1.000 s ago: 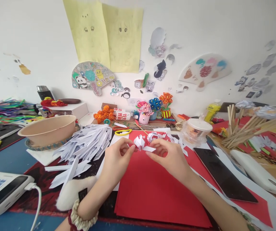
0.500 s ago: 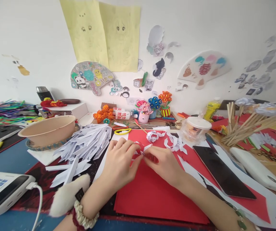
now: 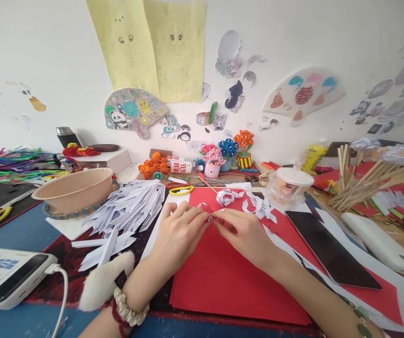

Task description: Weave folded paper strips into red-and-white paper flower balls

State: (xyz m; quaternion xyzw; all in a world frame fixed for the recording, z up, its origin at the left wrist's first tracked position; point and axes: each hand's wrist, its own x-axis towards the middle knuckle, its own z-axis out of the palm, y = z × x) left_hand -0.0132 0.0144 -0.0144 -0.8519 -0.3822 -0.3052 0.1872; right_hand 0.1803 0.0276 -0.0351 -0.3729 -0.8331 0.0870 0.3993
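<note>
My left hand (image 3: 184, 230) and my right hand (image 3: 246, 234) meet above a sheet of red paper (image 3: 233, 286). Their fingertips pinch a small piece of white paper (image 3: 210, 219) between them; most of it is hidden by the fingers. Just beyond lies a white paper flower (image 3: 225, 197) on a thin stick. Curled white paper scraps (image 3: 256, 206) rest to its right. On the left is a heap of folded white paper strips (image 3: 128, 206), and yellow-handled scissors (image 3: 182, 190) lie behind my left hand.
A beige bowl (image 3: 73, 190) stands at left, with a white charging device (image 3: 11, 277) in front. To the right are a black phone (image 3: 332, 249), a white power bank (image 3: 381, 244) and a lidded cup (image 3: 291, 183). Bundled sticks (image 3: 367, 180) and small flower pots (image 3: 212, 169) stand farther back.
My fingertips have drawn closer together around the small paper piece, and less white paper shows between them. The whole view has shifted slightly.
</note>
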